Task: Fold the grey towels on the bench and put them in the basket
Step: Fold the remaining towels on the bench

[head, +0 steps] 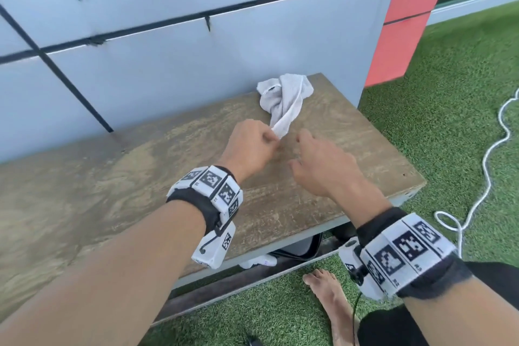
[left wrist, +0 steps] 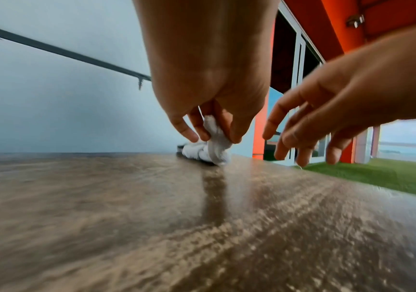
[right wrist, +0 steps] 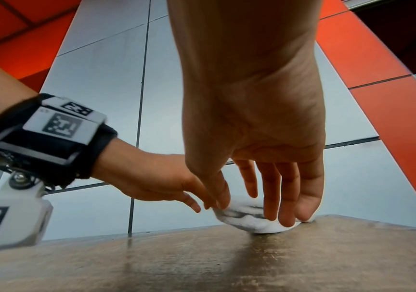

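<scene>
A crumpled pale grey towel (head: pixel 283 98) lies at the far right of the wooden bench (head: pixel 140 185), stretched out toward me. My left hand (head: pixel 252 146) pinches its near end between thumb and fingers, lifted just above the bench; the left wrist view shows the towel (left wrist: pixel 214 142) bunched in that left hand (left wrist: pixel 209 110). My right hand (head: pixel 317 160) hovers just right of the towel end, fingers spread and relaxed, holding nothing. In the right wrist view the right hand's fingers (right wrist: pixel 287 197) hang in front of the towel (right wrist: pixel 247 219). No basket is in view.
A grey panelled wall (head: pixel 196 45) runs close behind the bench, with an orange panel (head: pixel 407 19) at its right. Green artificial turf (head: pixel 449 109) lies to the right and in front, with a white rope (head: pixel 488 168) on it. My bare foot (head: pixel 328 298) stands by the bench's front edge.
</scene>
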Demonstrator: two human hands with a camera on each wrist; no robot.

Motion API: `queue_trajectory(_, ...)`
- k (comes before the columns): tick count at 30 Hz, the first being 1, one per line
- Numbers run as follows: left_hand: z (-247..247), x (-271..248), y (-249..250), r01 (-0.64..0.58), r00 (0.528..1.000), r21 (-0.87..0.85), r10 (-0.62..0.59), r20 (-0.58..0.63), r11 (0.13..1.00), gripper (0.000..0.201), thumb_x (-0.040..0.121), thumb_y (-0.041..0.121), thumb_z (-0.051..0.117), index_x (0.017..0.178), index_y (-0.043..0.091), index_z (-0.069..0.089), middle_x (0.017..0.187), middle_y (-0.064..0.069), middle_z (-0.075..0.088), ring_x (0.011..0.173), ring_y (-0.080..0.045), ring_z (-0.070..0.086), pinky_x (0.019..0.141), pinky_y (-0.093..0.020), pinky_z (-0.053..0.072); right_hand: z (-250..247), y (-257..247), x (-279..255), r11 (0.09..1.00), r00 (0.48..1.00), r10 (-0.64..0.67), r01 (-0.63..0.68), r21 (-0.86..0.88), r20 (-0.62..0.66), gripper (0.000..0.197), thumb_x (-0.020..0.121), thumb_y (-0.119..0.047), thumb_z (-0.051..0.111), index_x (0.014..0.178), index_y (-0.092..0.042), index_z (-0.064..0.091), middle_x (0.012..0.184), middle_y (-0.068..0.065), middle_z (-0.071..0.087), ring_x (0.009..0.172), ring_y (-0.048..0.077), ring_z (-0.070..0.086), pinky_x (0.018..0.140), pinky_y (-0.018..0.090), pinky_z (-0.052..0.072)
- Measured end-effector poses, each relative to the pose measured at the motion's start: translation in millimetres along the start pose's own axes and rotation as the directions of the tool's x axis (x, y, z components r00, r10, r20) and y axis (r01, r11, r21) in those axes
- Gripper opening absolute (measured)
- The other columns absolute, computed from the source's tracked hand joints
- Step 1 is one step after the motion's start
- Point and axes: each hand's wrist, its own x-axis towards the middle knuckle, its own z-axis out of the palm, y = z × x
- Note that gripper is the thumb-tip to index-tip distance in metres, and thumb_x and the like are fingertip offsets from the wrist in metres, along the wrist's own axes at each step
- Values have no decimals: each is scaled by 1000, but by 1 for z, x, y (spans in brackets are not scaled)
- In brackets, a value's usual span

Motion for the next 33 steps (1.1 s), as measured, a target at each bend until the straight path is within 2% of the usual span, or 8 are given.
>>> queue_trajectory(3,-29,-23,-3,58,998,-186,-61,-15,981,12,92,17,64,88,21,75,72,14,64,46,7,53,43,-6,32,1,-7,-4,999,998,-40,42,30,-53,43,97,-31,55,133,-16,36,131,11,49,119,34,53,79,44,42)
queue_trajectory(9,-69,-70,-4,185,974,-320,-131,183,929,20,88,1,50,81,17,59,57,12,44,45,-2,34,44,-12,31,17,-35,-10,962,968,-233,244,126,-98,68,90,-26,61,146,-37,25,137,9,35,129,34,40,85,49,51)
queue_trajectory(15,-93,-116,-15,193,967,-221,-148,208,956,31,90,7,58,117,21,53,67,5,56,40,-1,41,40,-12,30,31,-61,-13,904,890,-424,428,-12,-165,28,88,-24,61,117,-23,60,133,9,48,125,32,40,93,44,46)
queue_trajectory(18,-115,-132,-30,169,975,-32,-163,151,985,19,93,13,61,109,21,65,71,9,61,45,3,49,43,-11,33,33,-67,-10,862,843,-500,506,-25,-200,20,90,-31,63,108,-22,62,110,0,62,109,28,53,93,43,41)
queue_trajectory(23,-155,-156,-64,200,979,134,-201,-6,970,18,88,6,57,82,4,74,67,-15,64,43,-7,37,43,-17,29,36,-73,-5,819,813,-570,553,-154,-115,19,95,-42,59,99,-23,55,91,-4,65,97,26,60,96,37,33)
queue_trajectory(28,-205,-185,-116,472,865,303,-368,-342,828,20,83,4,50,65,10,58,58,-3,51,58,-25,49,46,-27,29,27,-69,4,876,879,-472,458,-153,-67,23,97,-47,56,86,-27,51,62,-12,49,71,26,55,97,40,32)
queue_trajectory(31,-222,-199,-131,585,792,354,-419,-444,730,13,86,6,49,83,14,58,83,-8,58,89,-36,59,65,-36,44,30,-79,-2,874,874,-483,477,-91,-55,30,97,-47,56,75,-33,42,64,-14,46,68,24,48,89,40,36)
queue_trajectory(33,-214,-200,-131,555,818,410,-385,-427,724,28,86,14,56,113,19,60,109,-12,54,113,-37,49,91,-44,45,36,-90,-7,859,858,-512,511,-30,-34,28,96,-48,55,75,-34,43,66,-12,49,69,24,50,71,37,38)
